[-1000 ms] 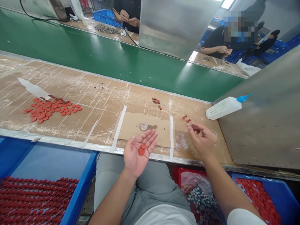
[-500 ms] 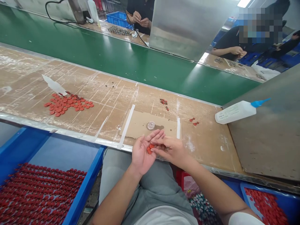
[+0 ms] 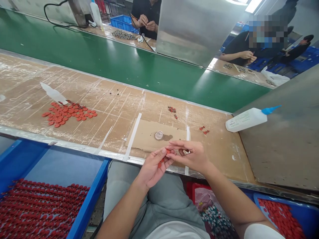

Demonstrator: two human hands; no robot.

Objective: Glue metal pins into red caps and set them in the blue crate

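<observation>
In the head view, the left hand point(image 3: 152, 167) has its grip closed on a red disc point(image 3: 167, 151) above the near edge of the surface point(image 3: 216, 151). The right hand point(image 3: 193, 156) meets it, hold unclear. Fingers obscure the disc's facing and long axis.

Left grip point(image 3: 153, 167): formerly an open, flat palm, now curled, thumb against a red disc point(image 3: 167, 151). Right grip point(image 3: 193, 156): formerly apart, toward 3 o'clock of the left grip, now beside it, fingertips at that disc.
</observation>
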